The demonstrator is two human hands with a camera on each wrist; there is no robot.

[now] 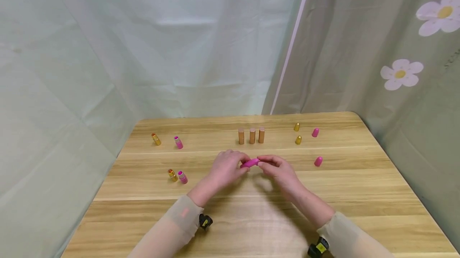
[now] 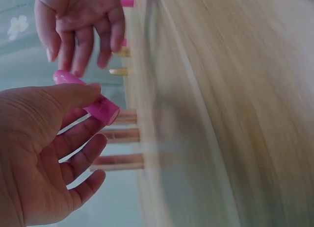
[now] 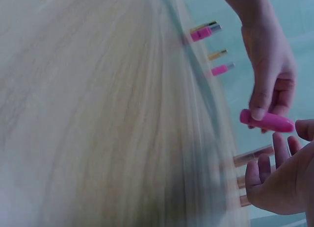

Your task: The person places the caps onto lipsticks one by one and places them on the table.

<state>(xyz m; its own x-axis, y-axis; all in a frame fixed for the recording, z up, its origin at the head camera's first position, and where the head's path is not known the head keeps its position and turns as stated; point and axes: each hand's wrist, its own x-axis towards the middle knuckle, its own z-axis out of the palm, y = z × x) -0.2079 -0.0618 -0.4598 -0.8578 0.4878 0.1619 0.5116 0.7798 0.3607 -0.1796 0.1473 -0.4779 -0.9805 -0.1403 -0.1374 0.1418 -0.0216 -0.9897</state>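
A pink lipstick tube (image 1: 250, 163), rounded at one end, lies across between the two hands above the table. My left hand (image 1: 229, 166) pinches it near its flat end with thumb and forefinger; in the left wrist view the other fingers of this left hand (image 2: 68, 153) spread loosely. At the rounded tip of the lipstick (image 3: 272, 121) is my right hand (image 3: 279, 180), thumb and forefinger on either side. The tip shows between them, and contact is hard to make out. In the head view the right hand (image 1: 278, 172) comes in from the right.
Three copper tubes (image 1: 252, 135) stand upright behind the hands. To the left are uncapped gold tubes (image 1: 156, 139) and pink tubes (image 1: 178, 142). Gold caps (image 1: 298, 140) and pink caps (image 1: 318, 161) stand to the right. Curtains (image 1: 201, 50) hang behind the wooden table (image 1: 266, 226).
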